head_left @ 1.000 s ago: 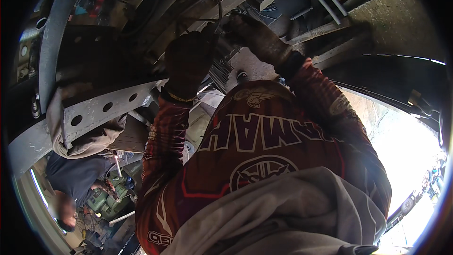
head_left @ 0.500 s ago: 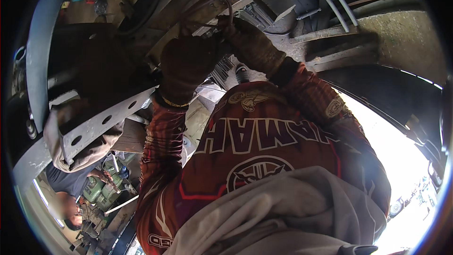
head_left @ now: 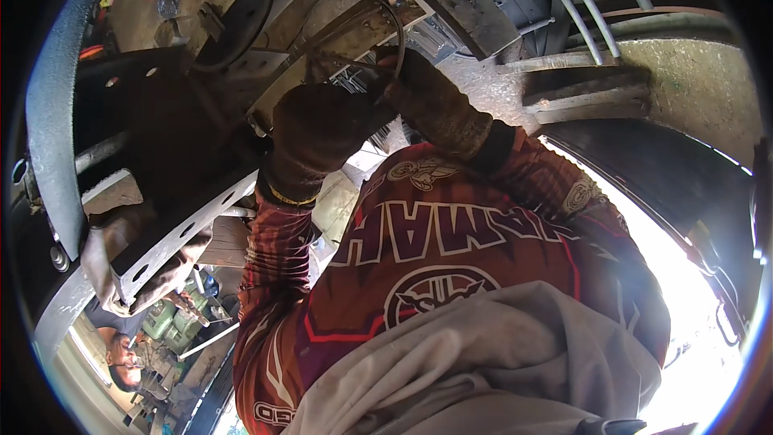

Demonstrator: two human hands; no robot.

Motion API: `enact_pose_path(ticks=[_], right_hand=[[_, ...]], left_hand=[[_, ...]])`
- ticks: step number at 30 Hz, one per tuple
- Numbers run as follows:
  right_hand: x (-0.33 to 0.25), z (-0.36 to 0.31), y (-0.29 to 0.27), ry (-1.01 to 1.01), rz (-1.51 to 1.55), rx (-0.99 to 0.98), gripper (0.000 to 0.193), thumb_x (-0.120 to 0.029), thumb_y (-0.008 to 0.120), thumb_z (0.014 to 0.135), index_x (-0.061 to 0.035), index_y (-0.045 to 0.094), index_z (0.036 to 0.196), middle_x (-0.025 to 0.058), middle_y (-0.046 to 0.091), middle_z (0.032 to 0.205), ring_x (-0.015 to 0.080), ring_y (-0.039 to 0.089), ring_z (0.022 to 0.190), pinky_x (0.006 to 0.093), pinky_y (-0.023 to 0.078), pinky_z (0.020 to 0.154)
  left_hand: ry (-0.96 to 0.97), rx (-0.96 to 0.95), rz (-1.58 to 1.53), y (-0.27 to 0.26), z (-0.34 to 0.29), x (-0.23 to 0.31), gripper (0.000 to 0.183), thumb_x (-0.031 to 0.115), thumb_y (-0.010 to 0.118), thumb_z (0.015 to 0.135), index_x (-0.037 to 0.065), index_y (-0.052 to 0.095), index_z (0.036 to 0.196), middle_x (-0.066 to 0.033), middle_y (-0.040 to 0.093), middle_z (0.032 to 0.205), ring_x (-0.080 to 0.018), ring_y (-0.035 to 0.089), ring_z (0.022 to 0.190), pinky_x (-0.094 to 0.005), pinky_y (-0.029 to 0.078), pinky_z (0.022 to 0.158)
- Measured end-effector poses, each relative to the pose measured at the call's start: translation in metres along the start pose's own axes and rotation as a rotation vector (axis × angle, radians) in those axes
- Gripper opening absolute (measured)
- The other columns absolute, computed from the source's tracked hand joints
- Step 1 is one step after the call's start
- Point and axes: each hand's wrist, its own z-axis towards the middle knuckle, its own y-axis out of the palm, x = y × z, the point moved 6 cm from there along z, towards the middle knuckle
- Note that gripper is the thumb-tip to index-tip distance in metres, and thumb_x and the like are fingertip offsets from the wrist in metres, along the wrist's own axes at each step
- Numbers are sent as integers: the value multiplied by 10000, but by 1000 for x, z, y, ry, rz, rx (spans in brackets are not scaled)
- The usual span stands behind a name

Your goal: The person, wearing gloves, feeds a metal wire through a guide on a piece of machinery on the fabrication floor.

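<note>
Both my hands wear dark brown work gloves and are close together in the upper middle of the head view. My right hand (head_left: 441,105) is closed around a dark, curved cable (head_left: 398,26), which loops up and away to the left from its fingers. My left hand (head_left: 314,133) is just beside it, knuckles up, its fingers bent inward and mostly in shadow. Whatever it may hold is hidden. Thin grey metal rods (head_left: 348,78) show just beyond the gap between the two gloves.
A long dark steel beam with holes (head_left: 173,234) runs along my left, with a beige cloth (head_left: 109,254) draped over it. More thin rods (head_left: 435,36) lie in a trough ahead. Metal bars (head_left: 584,16) stand at the far right. Another person (head_left: 121,354) is at the lower left beside green machinery (head_left: 165,321).
The view has shifted slightly, so the beam and far parts sit a little differently. Both gloves stay together, the right one still on the cable. The person at the lower left has moved slightly.
</note>
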Motion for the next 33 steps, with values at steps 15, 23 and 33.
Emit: enact_pose_path(ticks=[15,23,33], right_hand=[[9,-2,0,21,120,69,421,-136,644,942,-4,462,1298,96,640,1025,185,647,968,346,533,848],[-22,3,2,-61,-71,-114,570,-288,663,978,-55,390,1422,91,574,1221,161,582,1092,338,485,978],[-111,-72,-9,-555,3,155,623,-351,592,1012,-108,324,1519,151,552,1287,202,639,1020,332,563,859]], left_hand=[[-5,-7,-96,0,3,-1,71,267,768,826,212,728,847,42,437,559,-136,463,468,-311,364,417],[-83,67,-40,-2,-9,5,145,279,810,795,175,711,818,18,439,571,-166,470,483,-342,374,447],[-1181,368,-1577,-55,-24,-10,375,356,579,1000,113,588,715,56,470,570,-37,399,455,-212,291,416]])
